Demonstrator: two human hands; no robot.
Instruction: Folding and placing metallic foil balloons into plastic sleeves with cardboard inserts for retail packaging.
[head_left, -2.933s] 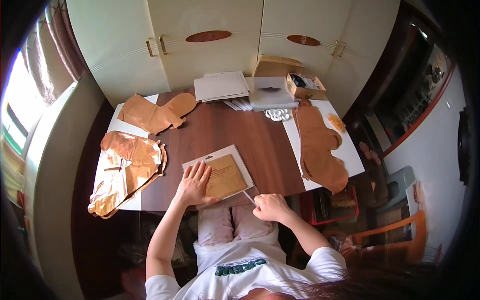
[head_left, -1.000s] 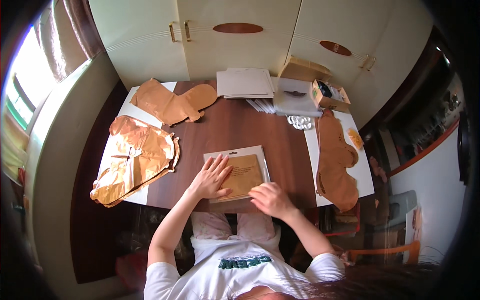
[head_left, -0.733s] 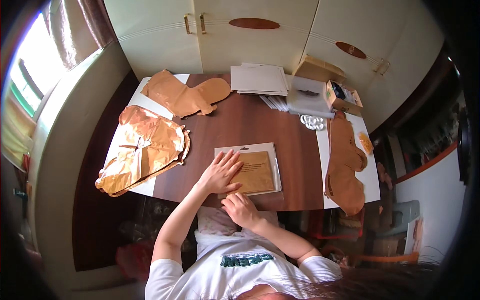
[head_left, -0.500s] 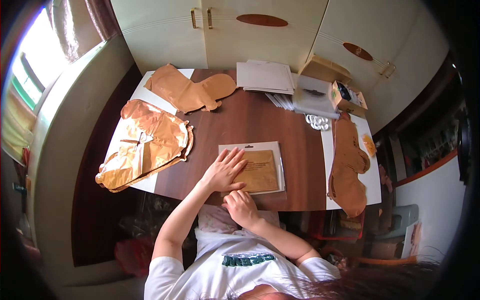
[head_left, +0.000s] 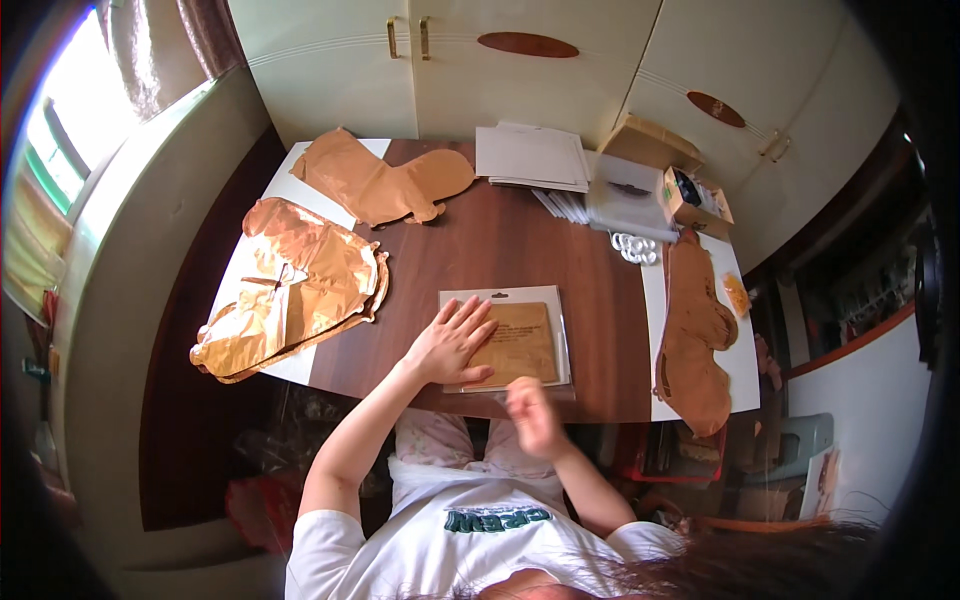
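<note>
Near the table's front edge lies a flat clear packet (head_left: 556, 292) with a white backing and a hang hole at its top. Inside it is a brown folded sheet (head_left: 525, 350) with small dark print. My left hand (head_left: 450, 345) rests flat on the packet's left part, fingers stretched out and palm down, covering part of the brown sheet. My right hand (head_left: 537, 418) is off the packet, just past its lower right edge and over the table's front edge. Motion blurs its fingers, which look curled; whether they hold anything does not show.
Gold-brown foil shapes (head_left: 290, 285) and a brown foil piece (head_left: 385, 182) lie at left. At the back are white boards (head_left: 530, 155), clear sleeves (head_left: 630, 190), an open carton (head_left: 698, 205) and white rings (head_left: 635, 248). Brown foil (head_left: 697, 335) and a small yellow bundle (head_left: 737, 294) lie right.
My right hand has moved right, away from the packet's lower edge beside my left hand. My left hand stays flat on the packet.
</note>
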